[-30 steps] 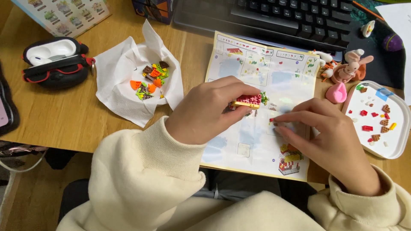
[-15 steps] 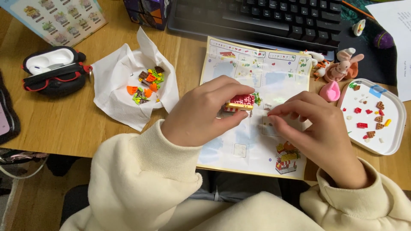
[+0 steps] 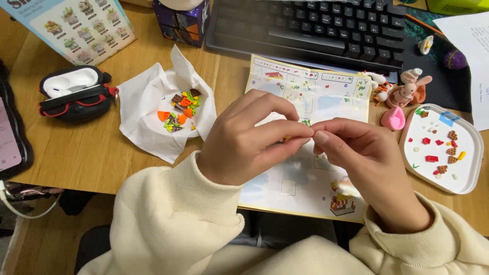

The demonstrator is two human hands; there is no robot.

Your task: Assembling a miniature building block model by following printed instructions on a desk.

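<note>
The left hand (image 3: 244, 142) and the right hand (image 3: 367, 158) are meeting fingertip to fingertip over one instruction sheet (image 3: 310, 97) that is lying on the wooden desk (image 3: 91, 153). The left hand is pinching closed, thumb and forefinger gripping one small brick model (image 3: 287, 137); only a sliver of yellow is peeking out between the fingers, so its shape cannot be told. The right hand is also curling closed, its thumb and forefinger pressing against the same spot, touching the left fingertips. Whether it is holding a separate piece cannot be told.

To the left of the hands, one crumpled white paper napkin (image 3: 147, 127) is sitting on the desk, holding a heap of loose bricks (image 3: 179, 112) in orange, green and brown; they are lying too jumbled to count. To the right, one white tray (image 3: 468, 173) is carrying about eleven tiny pieces: two red, roughly four brown, one yellow, one green, and a few pale ones.

Just beside the tray's upper left corner, one pink piece (image 3: 393, 118) is standing, with one rabbit figure (image 3: 410, 89) behind it. One black keyboard (image 3: 316, 25) is lying beyond the sheet. At far left, one open earbud case (image 3: 76, 91) in black is resting on the desk, well apart from the hands.
</note>
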